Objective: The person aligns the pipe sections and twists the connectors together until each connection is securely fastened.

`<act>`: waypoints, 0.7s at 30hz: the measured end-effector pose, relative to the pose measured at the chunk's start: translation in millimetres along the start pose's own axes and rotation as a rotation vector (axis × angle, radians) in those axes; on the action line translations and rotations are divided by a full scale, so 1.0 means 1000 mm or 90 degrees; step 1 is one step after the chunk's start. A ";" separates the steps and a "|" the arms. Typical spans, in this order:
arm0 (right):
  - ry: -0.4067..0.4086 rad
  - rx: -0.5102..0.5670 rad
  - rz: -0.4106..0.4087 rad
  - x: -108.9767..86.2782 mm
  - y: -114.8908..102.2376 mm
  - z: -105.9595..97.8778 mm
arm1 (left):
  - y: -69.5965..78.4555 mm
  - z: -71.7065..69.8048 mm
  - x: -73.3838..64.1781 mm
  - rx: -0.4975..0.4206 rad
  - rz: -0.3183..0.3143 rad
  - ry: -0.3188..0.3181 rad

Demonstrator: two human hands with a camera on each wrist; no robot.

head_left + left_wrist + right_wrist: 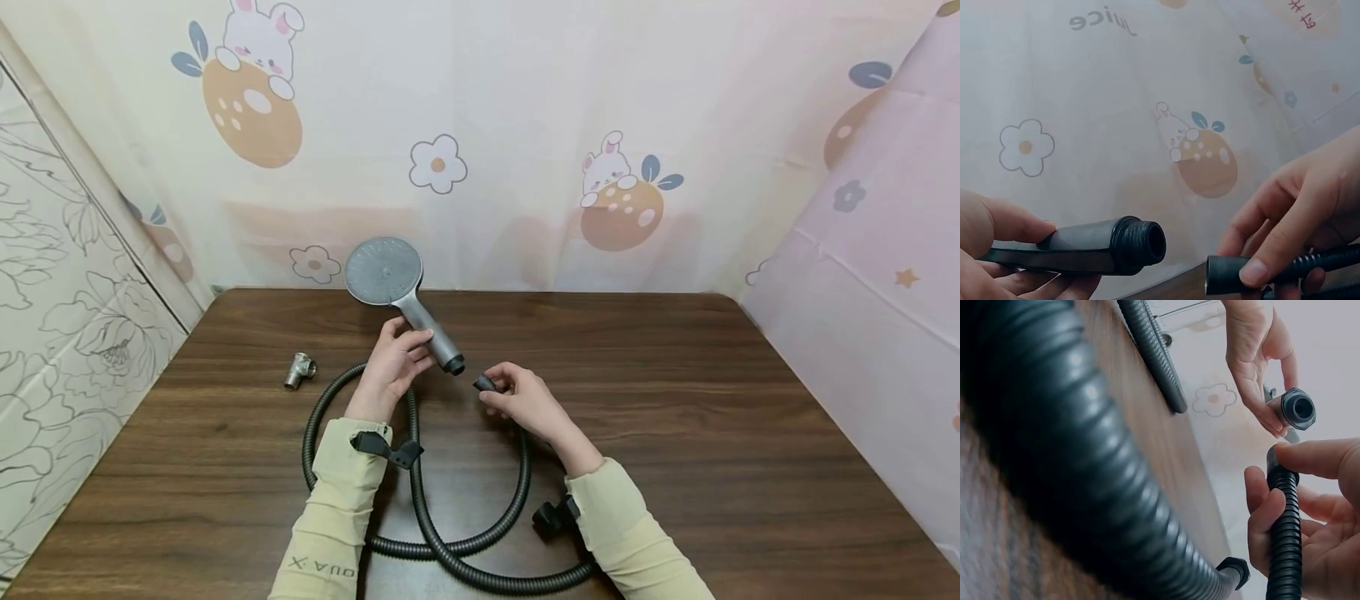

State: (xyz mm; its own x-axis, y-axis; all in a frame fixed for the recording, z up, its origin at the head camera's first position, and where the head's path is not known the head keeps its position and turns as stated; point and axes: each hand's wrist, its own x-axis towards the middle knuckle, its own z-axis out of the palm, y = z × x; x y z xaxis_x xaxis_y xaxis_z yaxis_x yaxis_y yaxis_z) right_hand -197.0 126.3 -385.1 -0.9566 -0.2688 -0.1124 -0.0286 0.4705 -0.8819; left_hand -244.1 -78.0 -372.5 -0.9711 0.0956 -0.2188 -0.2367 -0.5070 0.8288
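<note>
A grey handheld shower head [384, 271] is held up by its handle in my left hand [395, 362]. Its round spray face points up, and the black threaded end [1147, 242] of the handle slants toward the right. My right hand [528, 402] pinches the dark connector [1225, 275] at one end of a black ribbed shower hose [510, 582]. In the left wrist view the connector's mouth faces the threaded end across a small gap. The hose loops over the table below both hands.
A small chrome tee fitting [300, 370] stands on the brown wooden table [712, 417], left of the hose loop. The hose's other end has a hex nut [1235, 573], seen in the right wrist view. Printed curtains [510, 100] hang behind the table.
</note>
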 end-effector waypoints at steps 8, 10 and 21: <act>0.040 -0.037 -0.033 0.001 -0.004 0.002 | 0.005 -0.001 -0.003 -0.004 0.019 0.009; 0.050 -0.052 -0.042 0.000 -0.006 0.003 | 0.006 -0.001 -0.003 -0.003 0.021 0.012; 0.094 -0.092 -0.073 -0.007 -0.017 0.004 | 0.009 0.007 -0.009 0.014 0.048 -0.001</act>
State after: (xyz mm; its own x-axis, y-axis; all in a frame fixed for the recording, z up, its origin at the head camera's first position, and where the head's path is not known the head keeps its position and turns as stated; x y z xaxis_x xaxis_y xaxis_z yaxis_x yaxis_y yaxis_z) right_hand -188.9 116.9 -370.8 -0.9766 -0.2059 0.0622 -0.1702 0.5627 -0.8089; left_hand -237.3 -77.7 -359.8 -0.9863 0.0595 -0.1540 -0.1632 -0.4938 0.8541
